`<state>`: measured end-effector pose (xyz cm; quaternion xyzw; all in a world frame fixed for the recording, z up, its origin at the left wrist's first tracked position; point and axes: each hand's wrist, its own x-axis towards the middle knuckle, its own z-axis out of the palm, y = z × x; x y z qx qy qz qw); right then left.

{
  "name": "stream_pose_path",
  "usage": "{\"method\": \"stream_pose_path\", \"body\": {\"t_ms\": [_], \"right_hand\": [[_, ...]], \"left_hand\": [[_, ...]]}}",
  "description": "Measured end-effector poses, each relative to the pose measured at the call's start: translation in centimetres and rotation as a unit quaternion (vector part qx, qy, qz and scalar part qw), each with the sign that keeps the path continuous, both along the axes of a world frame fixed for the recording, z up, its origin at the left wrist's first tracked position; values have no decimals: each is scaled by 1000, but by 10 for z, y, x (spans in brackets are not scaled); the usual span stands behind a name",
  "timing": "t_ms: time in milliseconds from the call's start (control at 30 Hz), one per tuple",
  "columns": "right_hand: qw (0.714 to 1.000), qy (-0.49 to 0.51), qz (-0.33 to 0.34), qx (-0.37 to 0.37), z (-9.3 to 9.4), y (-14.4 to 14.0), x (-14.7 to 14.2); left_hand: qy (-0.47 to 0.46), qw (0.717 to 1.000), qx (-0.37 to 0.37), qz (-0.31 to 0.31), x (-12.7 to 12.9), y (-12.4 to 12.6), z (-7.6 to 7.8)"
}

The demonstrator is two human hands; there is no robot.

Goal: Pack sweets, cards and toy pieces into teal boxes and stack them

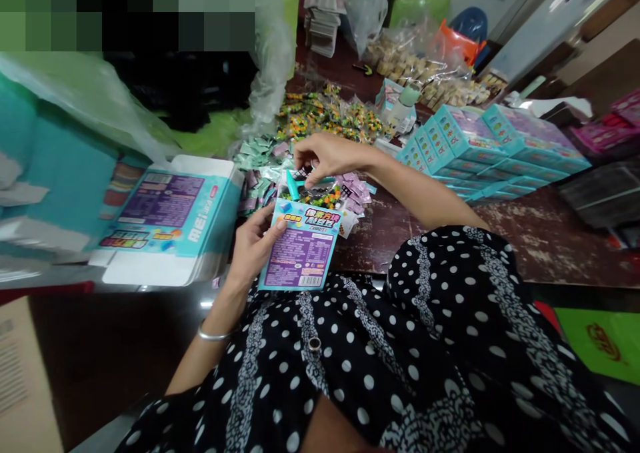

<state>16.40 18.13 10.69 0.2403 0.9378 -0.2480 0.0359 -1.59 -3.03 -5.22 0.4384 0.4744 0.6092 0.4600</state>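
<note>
My left hand [256, 245] holds a small teal and purple printed box [301, 247] upright by its left edge, open end up. My right hand [327, 157] hovers over the open top with its fingers pinched on a clear packet of small coloured pieces [320, 191] that sits in the box mouth. A teal strip sticks out beside the packet. My wrist wears a silver bangle [213, 335].
A large flat teal carton [167, 219] lies at the left. Rows of filled teal boxes [475, 149] stand at the right. Loose coloured packets [325, 116] and pink sachets [357, 189] cover the dark table [545, 239]. Plastic bags sit behind.
</note>
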Motion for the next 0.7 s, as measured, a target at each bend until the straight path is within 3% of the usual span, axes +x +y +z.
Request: {"method": "stream_pose_path", "body": {"t_ms": [200, 467, 600, 700], "right_hand": [[999, -19, 0, 36, 7, -14, 2], [996, -34, 30, 74, -6, -36, 5], [992, -29, 3, 120, -8, -52, 4], [996, -38, 46, 71, -10, -59, 3]], "left_hand": [[10, 1000, -14, 4, 1, -2, -1], [-25, 1000, -19, -5, 7, -1, -6], [-25, 1000, -20, -1, 8, -1, -4], [-22, 999, -23, -3, 8, -3, -2]]}}
